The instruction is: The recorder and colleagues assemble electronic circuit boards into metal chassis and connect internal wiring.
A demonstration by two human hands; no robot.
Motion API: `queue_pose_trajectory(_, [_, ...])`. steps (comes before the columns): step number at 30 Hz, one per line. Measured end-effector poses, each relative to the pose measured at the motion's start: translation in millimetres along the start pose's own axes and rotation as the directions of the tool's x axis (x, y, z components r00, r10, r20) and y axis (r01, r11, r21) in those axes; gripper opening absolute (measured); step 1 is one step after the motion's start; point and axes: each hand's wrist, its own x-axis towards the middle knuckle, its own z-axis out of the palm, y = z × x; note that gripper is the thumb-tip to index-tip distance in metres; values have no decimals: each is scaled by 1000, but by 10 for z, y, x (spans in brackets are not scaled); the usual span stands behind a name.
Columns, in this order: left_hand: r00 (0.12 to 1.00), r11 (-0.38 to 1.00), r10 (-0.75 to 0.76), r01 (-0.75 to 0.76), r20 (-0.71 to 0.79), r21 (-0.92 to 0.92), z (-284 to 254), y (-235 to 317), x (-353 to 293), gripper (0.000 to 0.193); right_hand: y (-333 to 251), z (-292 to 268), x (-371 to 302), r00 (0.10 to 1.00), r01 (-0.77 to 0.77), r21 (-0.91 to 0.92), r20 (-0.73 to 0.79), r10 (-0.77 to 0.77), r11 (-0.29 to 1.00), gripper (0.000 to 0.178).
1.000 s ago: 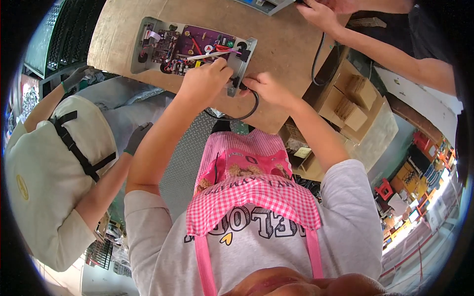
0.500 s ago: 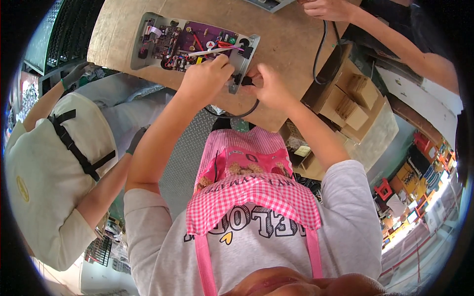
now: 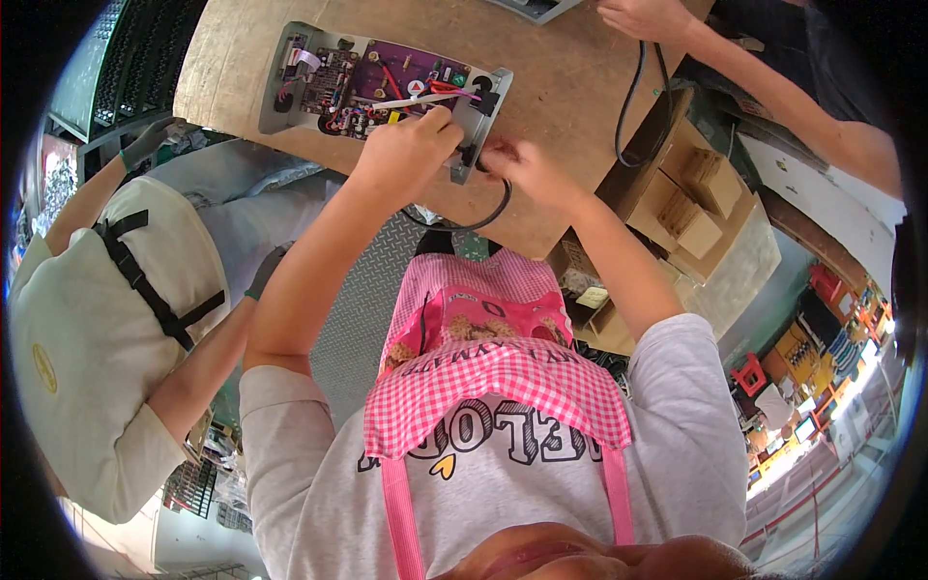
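At upper centre, my right hand [image 3: 536,176] has its fingers closed on a looped black cable [image 3: 464,228] beside an open grey metal casing [image 3: 274,118] lying on the brown wooden desk [image 3: 570,68]. My left hand [image 3: 411,150] curls at the casing's lower right; whether its fingers grasp anything, I cannot tell.

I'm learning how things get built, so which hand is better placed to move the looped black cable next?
Probably the right hand: it is at the looped black cable, outside the metal end plate. The left hand is on the plate's other side, near the purple board.
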Motion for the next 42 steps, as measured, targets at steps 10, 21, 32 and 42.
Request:
queue_pose_trajectory(10, [999,1000,-12,11,43,17,-17,1,6,11,3,107,-43,1000,10,166,-22,-6,986,31])
queue_pose_trajectory(21, [999,998,-17,20,41,-60,-85,-40,-17,11,139,46,-38,999,44,-59,-25,-46,997,35])
queue_pose_trajectory(32, [998,997,-59,60,21,-48,-167,-72,-56,12,106,62,-28,999,-46,115,7,46,992,35])
queue_pose_trajectory(42, [998,999,-50,51,40,-10,-250,-59,-73,15,-46,127,-87,996,72,12,-62,-71,997,30])
